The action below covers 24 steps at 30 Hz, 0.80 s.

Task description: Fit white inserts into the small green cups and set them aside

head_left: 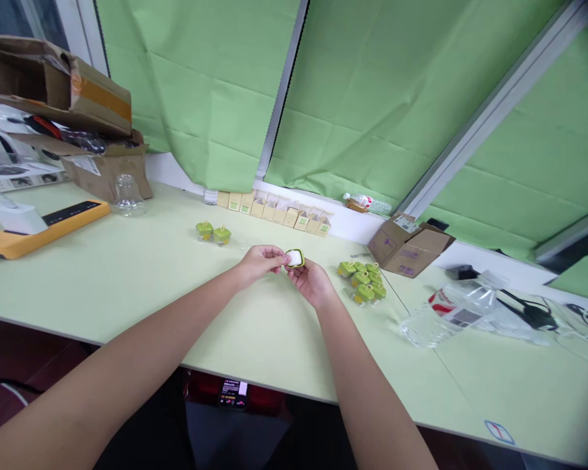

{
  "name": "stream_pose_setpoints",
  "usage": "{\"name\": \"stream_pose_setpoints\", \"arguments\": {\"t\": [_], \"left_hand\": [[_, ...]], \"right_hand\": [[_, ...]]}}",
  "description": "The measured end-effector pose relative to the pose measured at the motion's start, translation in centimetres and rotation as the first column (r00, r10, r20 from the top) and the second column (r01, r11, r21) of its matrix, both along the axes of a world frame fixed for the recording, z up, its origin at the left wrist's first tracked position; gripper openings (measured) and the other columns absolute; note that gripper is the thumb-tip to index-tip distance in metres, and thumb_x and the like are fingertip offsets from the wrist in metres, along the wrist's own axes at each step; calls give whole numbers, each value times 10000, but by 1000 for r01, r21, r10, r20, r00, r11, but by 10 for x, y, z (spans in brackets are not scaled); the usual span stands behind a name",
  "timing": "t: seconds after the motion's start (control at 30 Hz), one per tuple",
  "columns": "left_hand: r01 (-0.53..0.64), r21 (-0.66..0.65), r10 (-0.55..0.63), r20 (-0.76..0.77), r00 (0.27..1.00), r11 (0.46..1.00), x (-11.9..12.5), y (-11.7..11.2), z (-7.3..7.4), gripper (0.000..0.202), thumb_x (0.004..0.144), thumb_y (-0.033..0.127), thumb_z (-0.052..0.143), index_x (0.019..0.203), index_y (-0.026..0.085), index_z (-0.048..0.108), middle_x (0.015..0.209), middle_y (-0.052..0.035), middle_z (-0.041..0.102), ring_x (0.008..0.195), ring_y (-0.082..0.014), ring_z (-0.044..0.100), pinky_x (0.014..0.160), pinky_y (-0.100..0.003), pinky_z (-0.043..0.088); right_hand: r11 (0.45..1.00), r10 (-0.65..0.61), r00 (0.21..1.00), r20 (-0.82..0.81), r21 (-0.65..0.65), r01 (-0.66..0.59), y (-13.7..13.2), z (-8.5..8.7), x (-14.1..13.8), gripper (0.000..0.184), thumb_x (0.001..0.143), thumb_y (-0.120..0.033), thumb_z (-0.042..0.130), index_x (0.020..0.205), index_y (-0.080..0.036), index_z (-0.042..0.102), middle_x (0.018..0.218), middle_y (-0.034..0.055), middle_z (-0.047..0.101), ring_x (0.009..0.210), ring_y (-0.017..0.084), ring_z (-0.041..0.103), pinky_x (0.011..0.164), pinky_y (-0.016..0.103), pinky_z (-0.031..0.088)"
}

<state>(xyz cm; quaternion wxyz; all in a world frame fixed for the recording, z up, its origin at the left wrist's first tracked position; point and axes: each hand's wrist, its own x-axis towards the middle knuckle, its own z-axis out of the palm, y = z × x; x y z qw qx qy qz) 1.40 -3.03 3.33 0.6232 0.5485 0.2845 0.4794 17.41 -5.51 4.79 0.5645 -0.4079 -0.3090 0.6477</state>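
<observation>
Both my hands meet above the pale green table [127, 274] and hold one small green-and-white plug-like piece [294, 258] between them. My left hand [259, 262] pinches it from the left with closed fingers. My right hand [312, 281] cups it from below and from the right. A heap of several similar green pieces [363, 281] lies just right of my right hand. Two more green pieces [213, 232] stand apart at the left, farther back.
A row of small cream boxes [274, 210] lines the wall under green curtains. A brown carton [408, 245] and a lying plastic bottle [443, 313] are at the right. An orange device [39, 228], a glass jar [126, 196] and stacked cartons [53, 85] stand at the left.
</observation>
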Motion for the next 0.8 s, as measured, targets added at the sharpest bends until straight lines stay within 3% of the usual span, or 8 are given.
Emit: {"name": "stream_pose_setpoints", "arguments": {"t": [0.17, 0.4, 0.57, 0.8], "left_hand": [[5, -30, -4, 31, 1000, 1000, 1, 0, 2, 336, 630, 342, 823, 830, 116, 676, 708, -29, 660, 557, -84, 554, 618, -260, 463], [-85, -11, 84, -70, 994, 996, 2, -3, 4, 234, 672, 273, 764, 836, 116, 706, 662, -30, 656, 538, -94, 554, 587, -260, 466], [-81, -26, 79, -56, 995, 996, 2, -2, 3, 226, 680, 262, 748, 856, 125, 711, 661, -24, 646, 553, -94, 556, 608, -264, 473], [-109, 37, 113, -149, 982, 993, 2, -2, 3, 266, 690, 300, 730, 890, 126, 727, 554, 14, 571, 512, -90, 485, 555, -247, 415]], "right_hand": [[1000, -10, 1000, -7, -3, 10, 1, -2, 0, 176, 839, -89, 497, 879, -110, 667, 713, 59, 688, 629, 123, 650, 516, 172, 522], [990, -113, 993, 31, 83, 110, 1, -2, -3, 175, 824, -111, 501, 853, -128, 673, 740, 58, 701, 631, 122, 637, 551, 189, 529], [985, -133, 990, 49, 114, 127, 2, -4, -3, 137, 816, -150, 534, 857, -141, 665, 785, 62, 710, 677, 137, 652, 581, 214, 543], [928, -312, 939, 146, 258, 268, 3, -6, -4, 115, 817, -252, 591, 762, -159, 629, 720, 14, 662, 606, 112, 595, 580, 241, 553]]}}
